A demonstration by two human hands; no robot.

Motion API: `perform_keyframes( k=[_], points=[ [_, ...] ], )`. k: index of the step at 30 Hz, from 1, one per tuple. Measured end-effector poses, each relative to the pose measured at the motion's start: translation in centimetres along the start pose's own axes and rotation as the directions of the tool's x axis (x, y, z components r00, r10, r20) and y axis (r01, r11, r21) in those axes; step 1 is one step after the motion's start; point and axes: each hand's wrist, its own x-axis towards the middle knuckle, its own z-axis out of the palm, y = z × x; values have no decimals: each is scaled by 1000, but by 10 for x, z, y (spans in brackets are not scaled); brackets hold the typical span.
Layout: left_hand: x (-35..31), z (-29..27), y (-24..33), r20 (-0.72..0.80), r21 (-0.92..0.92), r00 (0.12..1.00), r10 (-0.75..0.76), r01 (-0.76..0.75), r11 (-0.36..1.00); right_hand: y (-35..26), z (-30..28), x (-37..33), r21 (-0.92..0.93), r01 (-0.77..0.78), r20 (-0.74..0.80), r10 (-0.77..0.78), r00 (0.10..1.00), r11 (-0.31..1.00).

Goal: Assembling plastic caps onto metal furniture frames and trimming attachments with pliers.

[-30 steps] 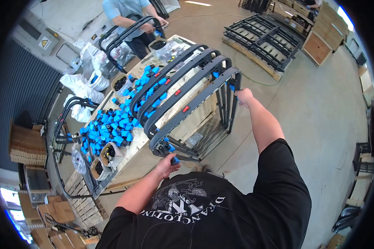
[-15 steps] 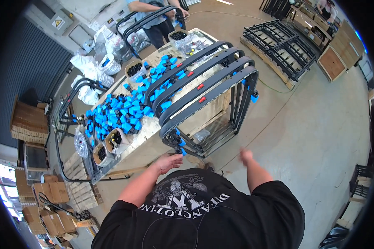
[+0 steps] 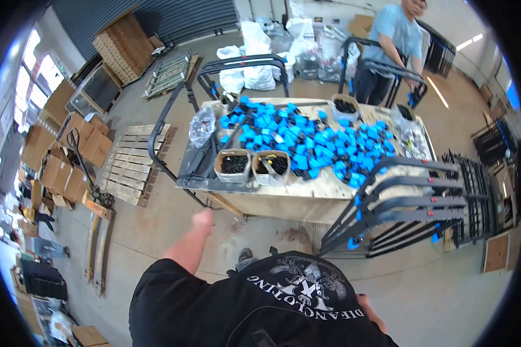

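Observation:
My left hand (image 3: 202, 218) is held out in the air in front of the workbench (image 3: 260, 205), its fingers too foreshortened and blurred to read. Nothing visible hangs from it. Only a bit of my right forearm (image 3: 373, 315) shows beside my black shirt; the right hand is hidden. On the bench lies a large pile of blue-and-black plastic caps (image 3: 312, 144). Two tubs of small black parts, one at the left (image 3: 233, 165) and another with a yellow-handled tool (image 3: 271, 166), stand at the near edge. Black curved tube frames (image 3: 414, 199) lean against the bench's right end.
Across the bench a person in a light blue shirt (image 3: 402, 37) handles another black frame (image 3: 382, 66). A clear plastic bag (image 3: 202, 126) lies on the bench's left end. Left on the floor are a wooden pallet (image 3: 134, 165), a pallet jack (image 3: 98, 231) and cardboard boxes (image 3: 87, 139).
My view has swung left, so the bench lies across it and the frames are now at the right. My left hand has come away from the frames; my right hand has gone out of sight.

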Motion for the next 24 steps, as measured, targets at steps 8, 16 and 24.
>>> perform_keyframes(
  k=[8, 16, 24],
  points=[
    [92, -224, 169, -776, 91, 399, 488, -695, 713, -48, 154, 44, -773, 369, 219, -328, 919, 516],
    [181, -306, 144, -206, -699, 858, 471, -466, 542, -340, 264, -107, -246, 710, 156, -696, 701, 660],
    [181, -375, 70, -199, -682, 870, 450, -453, 574, -293, 253, -98, -469, 638, 235, -610, 757, 611]
  ],
)
